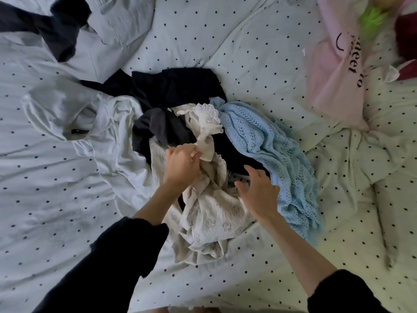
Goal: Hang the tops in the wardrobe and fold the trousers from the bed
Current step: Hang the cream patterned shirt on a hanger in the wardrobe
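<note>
A heap of clothes lies mid-bed. My left hand (181, 164) grips a bunched part of a cream printed garment with lace trim (209, 213) and holds it slightly raised. My right hand (259, 190) hovers beside it with fingers spread and relaxed, over the cream fabric and next to a light blue eyelet-knit top (270, 145). Dark navy clothing (171, 91) lies behind the cream piece, partly buried. A white top (74, 114) with a black neck label sprawls at the left.
The bed has a white cover with dark dots (237, 41). A grey-white garment and a dark garment (58, 30) lie at the far left. A pink bag with black lettering (338, 71) sits at the right, beside something dark red (406, 37).
</note>
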Action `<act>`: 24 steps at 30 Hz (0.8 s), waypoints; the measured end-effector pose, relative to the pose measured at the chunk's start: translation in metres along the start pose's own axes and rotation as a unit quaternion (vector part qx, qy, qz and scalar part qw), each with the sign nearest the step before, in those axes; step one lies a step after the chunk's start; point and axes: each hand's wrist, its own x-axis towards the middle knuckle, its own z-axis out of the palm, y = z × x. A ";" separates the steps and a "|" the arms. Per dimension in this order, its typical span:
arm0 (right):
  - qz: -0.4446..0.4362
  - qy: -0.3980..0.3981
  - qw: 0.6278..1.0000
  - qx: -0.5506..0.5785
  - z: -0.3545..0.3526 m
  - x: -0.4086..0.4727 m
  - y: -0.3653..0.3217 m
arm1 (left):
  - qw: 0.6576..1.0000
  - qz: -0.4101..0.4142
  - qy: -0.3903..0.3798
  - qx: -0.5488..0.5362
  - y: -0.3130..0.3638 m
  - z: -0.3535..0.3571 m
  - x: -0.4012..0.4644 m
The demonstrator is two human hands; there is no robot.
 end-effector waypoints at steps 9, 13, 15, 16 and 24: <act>-0.276 0.031 0.960 -0.046 -0.072 0.006 -0.097 | 0.977 -0.085 -0.027 -0.194 0.015 -0.146 -0.029; -0.345 0.009 0.934 -0.089 -0.070 0.005 -0.157 | 0.967 -0.108 -0.017 -0.230 0.001 -0.208 -0.043; -0.365 -0.013 0.924 -0.109 -0.060 0.003 -0.182 | 0.961 -0.131 -0.011 -0.244 -0.013 -0.229 -0.052; -0.370 -0.022 0.921 -0.120 -0.052 0.002 -0.194 | 0.957 -0.144 0.000 -0.250 -0.023 -0.237 -0.059; -0.381 -0.057 0.909 -0.160 0.012 -0.004 -0.255 | 0.922 -0.258 0.133 -0.257 -0.126 -0.257 -0.128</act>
